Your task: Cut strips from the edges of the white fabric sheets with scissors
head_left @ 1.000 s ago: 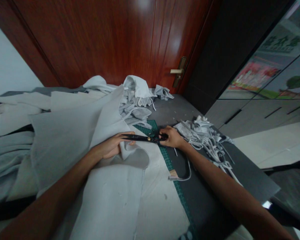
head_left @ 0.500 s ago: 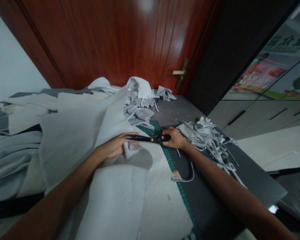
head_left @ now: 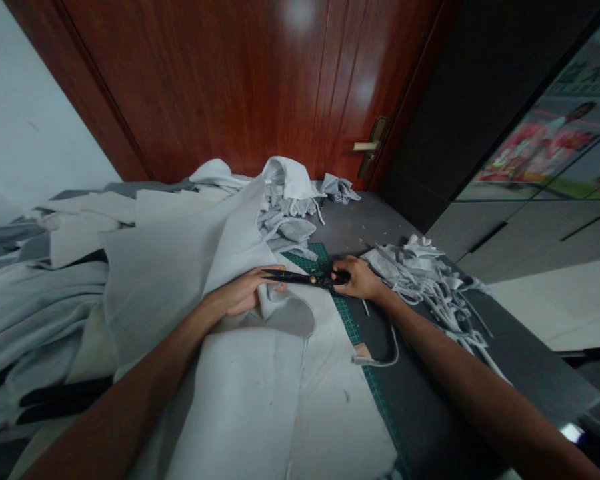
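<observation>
A dark gray tabletop [head_left: 540, 363] bears a green cutting mat [head_left: 347, 321] near its middle, with fabric strips [head_left: 427, 283] heaped at 2 o'clock and crumpled scraps [head_left: 287, 230] lying toward 12 o'clock.

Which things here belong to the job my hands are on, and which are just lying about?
In use, it seems:
- scissors, in your right hand
- grey cloth, in your left hand
- pale sheet and green mat, beneath

Probably just lying about:
- heaped strips
- crumpled scraps
</observation>
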### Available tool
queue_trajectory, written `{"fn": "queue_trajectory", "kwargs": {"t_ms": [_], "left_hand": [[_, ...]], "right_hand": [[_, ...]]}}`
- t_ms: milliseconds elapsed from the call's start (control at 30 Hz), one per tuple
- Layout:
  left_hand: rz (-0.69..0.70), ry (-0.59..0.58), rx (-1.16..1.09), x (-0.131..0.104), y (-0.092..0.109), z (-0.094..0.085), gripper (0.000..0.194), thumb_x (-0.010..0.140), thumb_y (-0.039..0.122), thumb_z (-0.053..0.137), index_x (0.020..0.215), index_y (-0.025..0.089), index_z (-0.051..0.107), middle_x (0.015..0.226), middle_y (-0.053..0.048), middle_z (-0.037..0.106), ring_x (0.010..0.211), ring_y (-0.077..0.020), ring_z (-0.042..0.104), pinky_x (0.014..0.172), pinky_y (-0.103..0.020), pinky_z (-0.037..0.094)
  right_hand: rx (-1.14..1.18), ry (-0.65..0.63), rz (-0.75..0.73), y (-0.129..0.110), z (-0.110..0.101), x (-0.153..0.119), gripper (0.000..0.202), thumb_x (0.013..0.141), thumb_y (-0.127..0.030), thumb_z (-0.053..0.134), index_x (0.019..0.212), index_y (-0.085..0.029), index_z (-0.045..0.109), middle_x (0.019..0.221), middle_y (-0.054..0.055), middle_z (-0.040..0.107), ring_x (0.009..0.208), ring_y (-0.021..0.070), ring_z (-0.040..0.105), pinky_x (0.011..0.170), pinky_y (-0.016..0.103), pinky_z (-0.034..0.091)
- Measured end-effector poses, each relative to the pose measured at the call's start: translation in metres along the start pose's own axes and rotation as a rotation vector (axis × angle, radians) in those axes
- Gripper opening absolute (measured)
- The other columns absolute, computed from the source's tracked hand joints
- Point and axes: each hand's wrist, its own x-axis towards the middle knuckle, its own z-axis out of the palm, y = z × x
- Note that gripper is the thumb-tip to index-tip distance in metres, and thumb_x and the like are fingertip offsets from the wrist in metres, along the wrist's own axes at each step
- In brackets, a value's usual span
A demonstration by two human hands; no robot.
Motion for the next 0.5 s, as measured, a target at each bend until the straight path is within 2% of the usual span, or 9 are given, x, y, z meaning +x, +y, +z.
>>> {"fn": "queue_trajectory", "kwargs": {"t_ms": [367,500], "left_hand": [[0.004,-0.025,0.013,-0.0009,0.0021,0.0022,0.023,0.076,0.026,0.08,0.074,0.013,0.061,0.069,0.0,0.055,0.063,-0.0109,0.045,0.058,-0.021,0.036],[0.001,-0.022,0.008,-0.0014,0.0025,0.0033,0.025,0.074,0.027,0.082,0.073,0.013,0.061,0.068,0.0,0.055,0.063,-0.0108,0.046,0.057,-0.021,0.036]], "right_hand": [[0.012,0.01,-0.002,-0.001,0.0009,-0.0003,0.01,0.072,-0.023,0.066,0.073,-0.023,0.056,0.064,-0.002,0.059,0.062,0.0164,0.051,0.065,0.028,0.035],[0.009,0.003,-0.019,-0.0014,0.0,0.0005,0.01,0.072,-0.024,0.064,0.074,-0.024,0.054,0.064,-0.002,0.059,0.062,0.0164,0.052,0.07,0.03,0.036]]}}
